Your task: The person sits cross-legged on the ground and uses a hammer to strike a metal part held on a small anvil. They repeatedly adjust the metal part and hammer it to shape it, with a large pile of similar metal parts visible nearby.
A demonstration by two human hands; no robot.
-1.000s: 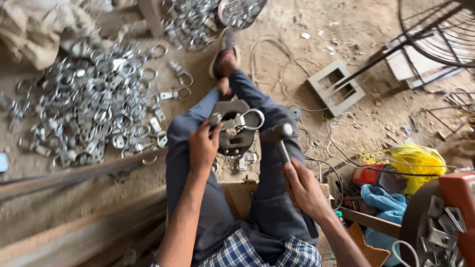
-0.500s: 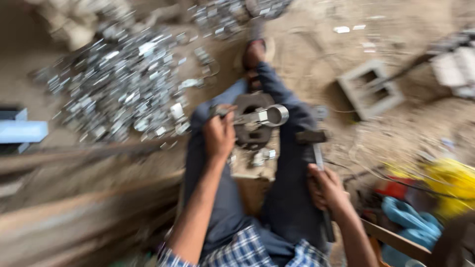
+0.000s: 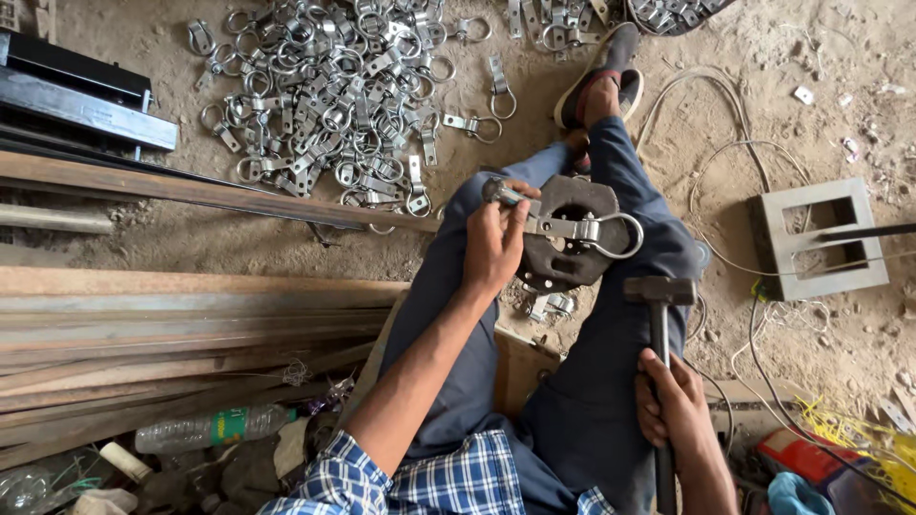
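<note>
Holding a metal clamp flat on a round iron block with left hand; right hand gripping hammer just below, head pointing up toward it.

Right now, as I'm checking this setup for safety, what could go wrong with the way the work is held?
The left hand holds the metal clamp on the round iron block, so a blow from the hammer in the right hand could land on the fingers. The block seems to sit between the legs, so a miss might strike a knee.
</note>
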